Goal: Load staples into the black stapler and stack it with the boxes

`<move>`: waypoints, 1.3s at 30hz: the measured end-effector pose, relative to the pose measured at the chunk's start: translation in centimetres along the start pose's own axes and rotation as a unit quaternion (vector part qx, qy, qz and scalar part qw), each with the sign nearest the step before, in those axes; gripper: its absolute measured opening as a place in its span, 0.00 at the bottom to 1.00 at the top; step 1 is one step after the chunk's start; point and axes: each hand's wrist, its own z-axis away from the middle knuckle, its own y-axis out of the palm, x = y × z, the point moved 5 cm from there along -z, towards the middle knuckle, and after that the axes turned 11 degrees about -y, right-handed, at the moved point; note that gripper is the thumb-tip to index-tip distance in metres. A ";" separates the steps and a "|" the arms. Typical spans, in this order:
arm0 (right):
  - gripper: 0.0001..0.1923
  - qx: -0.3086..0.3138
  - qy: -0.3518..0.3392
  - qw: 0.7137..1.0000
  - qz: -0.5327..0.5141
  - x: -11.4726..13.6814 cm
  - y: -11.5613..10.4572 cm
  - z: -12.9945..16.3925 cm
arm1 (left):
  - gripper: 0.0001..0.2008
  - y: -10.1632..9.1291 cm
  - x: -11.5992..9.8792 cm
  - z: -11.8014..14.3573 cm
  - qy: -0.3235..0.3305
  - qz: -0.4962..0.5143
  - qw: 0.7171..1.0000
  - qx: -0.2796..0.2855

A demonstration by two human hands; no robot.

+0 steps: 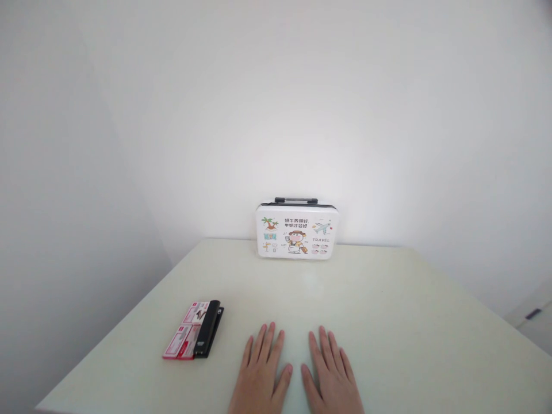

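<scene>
My left hand point(261, 374) lies flat on the pale table point(366, 293) near its front edge, fingers spread and nothing in it. Beside it, palm down as well, my right hand point(331, 374) rests with its fingers apart and holds nothing. A small gap separates the two thumbs. Left of my left hand is a black stapler point(208, 330). Against the stapler's left side lie two red-and-white printed boxes point(183, 333), one behind the other.
At the table's back edge a white case point(297, 233) with a black handle and cartoon travel pictures stands upright near the wall point(302, 103). Low at the far right, a pale surface with a dark slot point(533, 314) shows beyond the table.
</scene>
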 end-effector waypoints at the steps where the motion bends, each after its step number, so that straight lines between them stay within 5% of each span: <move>1: 0.33 -0.001 0.000 1.000 -0.004 0.0 0.0 0.0 | 0.32 0.0 0.0 0.0 0.000 0.001 1.000 -0.001; 10: 0.31 0.021 -0.005 1.000 -0.015 0.4 -0.6 0.1 | 0.32 0.1 0.0 0.0 0.006 -0.011 1.000 -0.015; 18: 0.30 -0.026 -0.016 0.999 -0.036 0.2 -0.5 0.3 | 0.32 0.1 0.2 0.0 0.009 -0.015 0.999 -0.030; 39: 0.31 0.045 -0.011 0.999 0.003 0.4 -0.9 0.2 | 0.31 0.2 0.0 0.0 0.007 -0.019 0.999 -0.034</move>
